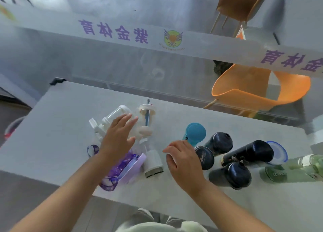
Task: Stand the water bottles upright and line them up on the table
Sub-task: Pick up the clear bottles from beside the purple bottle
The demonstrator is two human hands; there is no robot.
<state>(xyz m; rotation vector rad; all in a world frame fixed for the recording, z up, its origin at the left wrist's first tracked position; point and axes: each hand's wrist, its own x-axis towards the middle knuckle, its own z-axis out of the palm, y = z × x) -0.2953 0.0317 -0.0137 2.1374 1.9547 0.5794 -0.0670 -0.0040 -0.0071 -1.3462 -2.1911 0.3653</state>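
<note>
Water bottles lie scattered on a grey table (174,116). My left hand (118,135) hovers flat, fingers apart, over a heap of clear bottles (115,115) at the left; a clear bottle with a white lid (146,117) lies beside its fingertips. Below it lie a purple bottle (122,169) and a white bottle (153,163). My right hand (183,160) rests with fingers curled and empty beside a dark bottle (204,157). A teal bottle (194,133), more dark bottles (220,142) (248,153) (232,175) and a green glass bottle (293,170) lie to the right.
An orange chair (258,90) stands behind the table's far right side, seen through a glass partition with a white banner (139,36). A blue-rimmed lid (279,151) lies behind the dark bottles. The table's near edge runs just below my forearms.
</note>
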